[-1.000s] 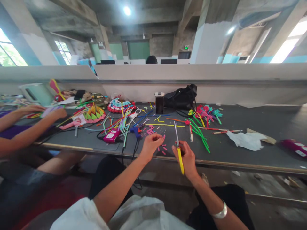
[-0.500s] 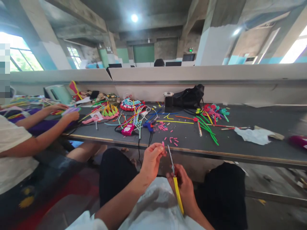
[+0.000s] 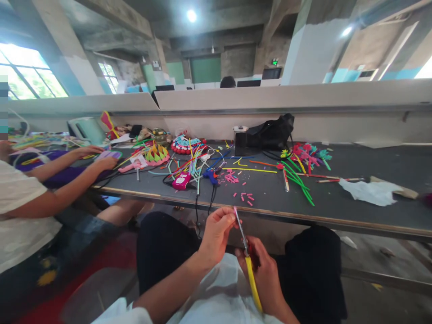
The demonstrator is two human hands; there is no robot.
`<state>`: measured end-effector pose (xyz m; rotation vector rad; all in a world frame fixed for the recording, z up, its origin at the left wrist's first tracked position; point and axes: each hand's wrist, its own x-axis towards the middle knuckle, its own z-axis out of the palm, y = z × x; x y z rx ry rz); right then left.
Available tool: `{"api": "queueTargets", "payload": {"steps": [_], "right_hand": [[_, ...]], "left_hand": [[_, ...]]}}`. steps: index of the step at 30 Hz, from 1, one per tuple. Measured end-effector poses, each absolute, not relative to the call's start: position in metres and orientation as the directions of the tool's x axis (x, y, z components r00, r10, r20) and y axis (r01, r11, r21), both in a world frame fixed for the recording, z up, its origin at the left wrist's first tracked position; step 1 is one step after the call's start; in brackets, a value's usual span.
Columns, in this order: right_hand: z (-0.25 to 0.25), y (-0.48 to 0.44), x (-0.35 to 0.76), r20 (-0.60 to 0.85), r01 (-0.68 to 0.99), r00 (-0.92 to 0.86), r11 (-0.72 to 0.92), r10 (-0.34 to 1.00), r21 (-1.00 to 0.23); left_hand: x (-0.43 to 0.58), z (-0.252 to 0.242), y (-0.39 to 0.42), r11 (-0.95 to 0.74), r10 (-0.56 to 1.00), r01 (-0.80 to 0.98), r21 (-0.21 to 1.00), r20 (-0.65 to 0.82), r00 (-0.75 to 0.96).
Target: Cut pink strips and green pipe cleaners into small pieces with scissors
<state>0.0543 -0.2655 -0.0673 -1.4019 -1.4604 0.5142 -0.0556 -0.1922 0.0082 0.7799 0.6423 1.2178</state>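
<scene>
My left hand (image 3: 219, 231) pinches a small pink fuzzy piece (image 3: 235, 209) between thumb and fingertips, in front of the table edge. A pair of scissors (image 3: 251, 279) with yellow handles is gripped in my right hand (image 3: 265, 270), over my lap. The blades point up and forward, and their tips meet the pink piece at my left fingertips. On the table just beyond lie several short pink cut pieces (image 3: 243, 196). Farther back is a heap of pink bits (image 3: 231, 176).
A blue glue gun (image 3: 211, 176) and a magenta box (image 3: 182, 180) lie left of the pink bits. Green stems (image 3: 302, 184), a white tissue (image 3: 367, 192) and a black bag (image 3: 270, 135) are to the right. At left, a co-worker's arms (image 3: 67, 191) rest at the table.
The scissor blades have come up against the pink piece in my left hand; before, they stood slightly apart from it. The camera view has shifted a little.
</scene>
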Motion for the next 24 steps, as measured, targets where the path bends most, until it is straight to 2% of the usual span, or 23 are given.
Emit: {"api": "queueTargets", "payload": {"steps": [24], "right_hand": [[-0.081,-0.265,0.054,0.415,0.568,0.215,0.233,0.884,-0.790]], "left_hand": [[-0.049,-0.006,-0.189,0.195,0.964,-0.574,0.795,-0.048,0.261]]}}
